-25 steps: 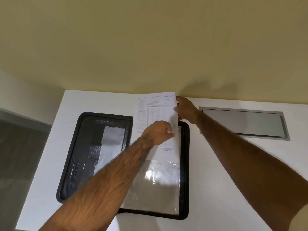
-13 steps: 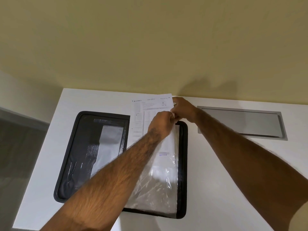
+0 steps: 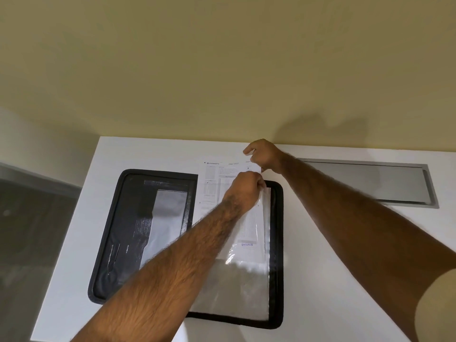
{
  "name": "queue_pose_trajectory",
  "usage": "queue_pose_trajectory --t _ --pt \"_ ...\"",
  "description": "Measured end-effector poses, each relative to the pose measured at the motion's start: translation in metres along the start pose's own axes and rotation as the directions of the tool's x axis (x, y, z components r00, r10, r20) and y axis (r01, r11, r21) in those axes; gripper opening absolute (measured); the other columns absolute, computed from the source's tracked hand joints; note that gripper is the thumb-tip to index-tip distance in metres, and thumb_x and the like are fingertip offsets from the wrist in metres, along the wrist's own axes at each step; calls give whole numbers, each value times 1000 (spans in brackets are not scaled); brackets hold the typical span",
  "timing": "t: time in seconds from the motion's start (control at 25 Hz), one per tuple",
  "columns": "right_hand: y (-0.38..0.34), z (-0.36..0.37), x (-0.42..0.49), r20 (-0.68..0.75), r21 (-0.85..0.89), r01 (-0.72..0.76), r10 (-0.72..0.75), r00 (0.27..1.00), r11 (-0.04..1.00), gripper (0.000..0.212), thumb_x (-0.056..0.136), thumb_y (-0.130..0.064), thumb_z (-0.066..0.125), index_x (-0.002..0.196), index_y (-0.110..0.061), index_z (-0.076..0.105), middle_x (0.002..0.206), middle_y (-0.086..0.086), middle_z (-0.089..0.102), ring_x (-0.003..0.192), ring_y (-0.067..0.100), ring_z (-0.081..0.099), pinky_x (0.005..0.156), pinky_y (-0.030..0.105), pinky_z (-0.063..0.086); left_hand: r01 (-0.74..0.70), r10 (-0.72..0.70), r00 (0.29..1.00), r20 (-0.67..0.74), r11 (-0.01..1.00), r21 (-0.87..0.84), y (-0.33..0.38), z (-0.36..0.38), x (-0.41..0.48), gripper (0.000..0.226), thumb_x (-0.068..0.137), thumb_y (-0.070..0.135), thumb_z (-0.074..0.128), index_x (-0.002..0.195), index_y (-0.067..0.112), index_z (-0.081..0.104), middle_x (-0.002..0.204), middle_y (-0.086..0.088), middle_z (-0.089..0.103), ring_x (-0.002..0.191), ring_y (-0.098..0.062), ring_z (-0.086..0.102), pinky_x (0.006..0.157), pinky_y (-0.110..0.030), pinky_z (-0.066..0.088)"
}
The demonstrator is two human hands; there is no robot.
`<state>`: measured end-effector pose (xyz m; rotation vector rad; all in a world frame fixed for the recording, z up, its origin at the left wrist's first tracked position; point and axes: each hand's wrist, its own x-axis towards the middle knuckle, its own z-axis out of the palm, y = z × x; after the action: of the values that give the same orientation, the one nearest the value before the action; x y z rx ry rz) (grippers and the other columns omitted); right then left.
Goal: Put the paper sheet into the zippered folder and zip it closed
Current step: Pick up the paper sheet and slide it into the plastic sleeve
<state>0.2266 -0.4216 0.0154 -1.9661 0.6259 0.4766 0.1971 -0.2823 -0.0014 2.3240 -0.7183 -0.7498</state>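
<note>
At the far left of the white tabletop [image 3: 74, 218], a black zippered folder [image 3: 128, 230], opened flat with both halves face up. On its left half, a silvery pocket panel [image 3: 170, 206] over dark lining, with narrow slots lower down.

Just right of the spine, a printed paper sheet [image 3: 212, 183], lying lengthwise over the right half. Upper part poking out past the folder's top edge onto the bare tabletop. Lower part tucked under a clear sleeve [image 3: 234, 292], a blue "ENTERED" stamp showing through the plastic. Not yet fully inside, and the folder unzipped.

Across the middle, a bare forearm reaching up from below, ending in the left grip [image 3: 244, 191]. Clenched, fingers curled down over the sheet, pinching the sleeve's top edge near the right half's upper right corner. Lower down, the rest of the sleeve shiny and wrinkled, lying within the black border.

Just above and to the right, close by the wall, the right grip [image 3: 264, 154]. Thumb and fingers pinching the sheet's top right corner, index finger crooked above. Near the left grip, not plainly touching it.

Further right, well apart from the folder, a long grey metal hatch [image 3: 365, 183] set flush into the tabletop. Behind everything, a plain yellowish wall [image 3: 222, 70].
</note>
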Motion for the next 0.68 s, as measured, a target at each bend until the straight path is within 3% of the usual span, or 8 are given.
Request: queue_pose_trajectory --t 0.08,0.16,0.24,0.32,0.4,0.52,0.6,0.68 --pt "-3 4 3 21 -66 11 -10 1000 998 48 88 18 38 125 4 65 129 24 59 111 44 63 84 54 59 11 -11 999 -39 1000 1 0 -1 1 26 95 2 53 99 10 77 103 -5 75 94 -18 69 89 -36 57" --pt "-1 5 2 61 -92 11 -5 998 996 47 84 21 41 121 6 67 115 20 64 97 39 66 80 50 61 18 -17 998 -63 1000 14 -1 -1 3 25 96 3 52 101 9 76 105 -7 74 95 -20 69 89 -33 57" --pt "5 2 -3 177 -92 21 -4 984 996 39 80 17 49 110 5 71 86 19 67 68 31 66 66 40 60 22 -20 996 -85 999 24 -3 0 5 24 98 4 50 107 2 72 108 -14 72 94 -26 67 79 -11 53" --pt "13 -1 -8 289 -66 2 17 957 998 31 79 8 55 101 -1 75 74 19 69 59 25 66 62 33 58 6 -1 996 -90 999 48 -4 3 6 25 97 3 49 109 -2 70 104 -17 70 87 -25 62 62 3 42" --pt "21 -3 -12 326 -47 -48 61 943 998 30 83 -1 55 103 -10 75 77 13 72 66 21 68 65 32 59 2 1 997 -78 999 34 -2 4 6 25 96 1 50 107 1 73 106 -14 70 84 -22 65 69 -5 49" --pt "29 -1 -21 348 99 -104 64 935 990 24 86 -16 55 99 -16 76 78 4 73 68 16 68 64 34 60 -11 6 998 -59 996 -94 1 0 5 24 96 -3 49 109 -9 67 109 -28 68 80 -29 63 70 -8 52" --pt "36 -1 -28 359 269 -172 67 931 948 22 84 -20 54 86 -8 72 82 10 69 73 24 64 73 45 61 22 -28 997 -76 997 -72 -1 -8 4 20 94 1 54 100 6 72 101 -11 73 85 -23 69 80 -27 57" --pt "44 -5 -34 393 387 -214 49 918 897 23 87 -22 52 85 -7 69 88 15 67 77 30 61 84 53 57 4 -11 998 -65 994 -110 -6 -16 2 18 89 0 56 94 12 68 90 -4 73 83 -22 68 79 -35 57"
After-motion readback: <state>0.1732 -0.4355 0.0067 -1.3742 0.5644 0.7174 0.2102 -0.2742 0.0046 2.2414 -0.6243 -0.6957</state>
